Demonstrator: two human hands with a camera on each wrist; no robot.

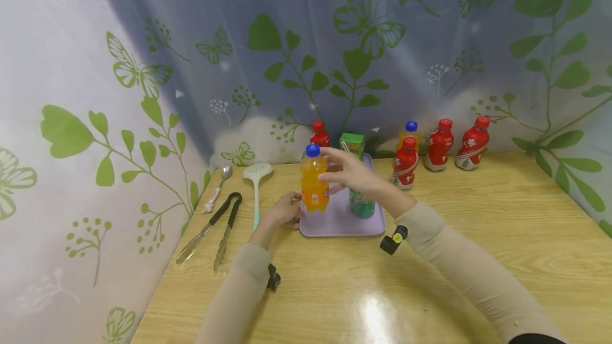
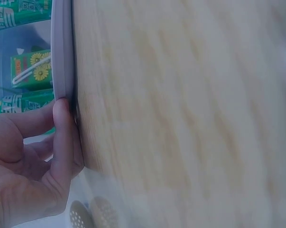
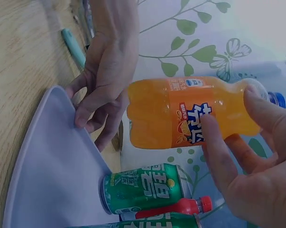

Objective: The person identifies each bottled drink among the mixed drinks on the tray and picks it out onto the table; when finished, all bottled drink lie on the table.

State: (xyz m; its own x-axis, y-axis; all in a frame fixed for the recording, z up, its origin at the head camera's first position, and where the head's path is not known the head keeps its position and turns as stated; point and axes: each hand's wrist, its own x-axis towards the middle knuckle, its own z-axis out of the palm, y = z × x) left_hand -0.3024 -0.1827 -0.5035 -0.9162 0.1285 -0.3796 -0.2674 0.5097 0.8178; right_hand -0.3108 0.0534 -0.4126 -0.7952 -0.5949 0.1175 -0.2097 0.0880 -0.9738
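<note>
My right hand (image 1: 351,174) holds a bottle of orange soda (image 1: 314,185) with a blue cap, gripping it around the upper part. The bottle is upright over the left side of a lilac tray (image 1: 344,230). In the right wrist view, my fingertips lie along the bottle's label (image 3: 190,111). My left hand (image 1: 287,210) pinches the tray's left rim; the left wrist view shows its fingers at the rim (image 2: 62,52). Green soda cans (image 3: 143,187) stand on the tray, with a green drink carton (image 1: 352,143) and a red-capped bottle (image 1: 319,134) towards its back.
Left of the tray lie metal tongs (image 1: 224,227), a white slotted turner (image 1: 257,174) and a spoon (image 1: 219,187). On the right, several red bottles (image 1: 440,145) and another blue-capped orange bottle (image 1: 410,130) stand by the patterned curtain (image 1: 306,41). The wooden table (image 1: 454,238) extends to the front.
</note>
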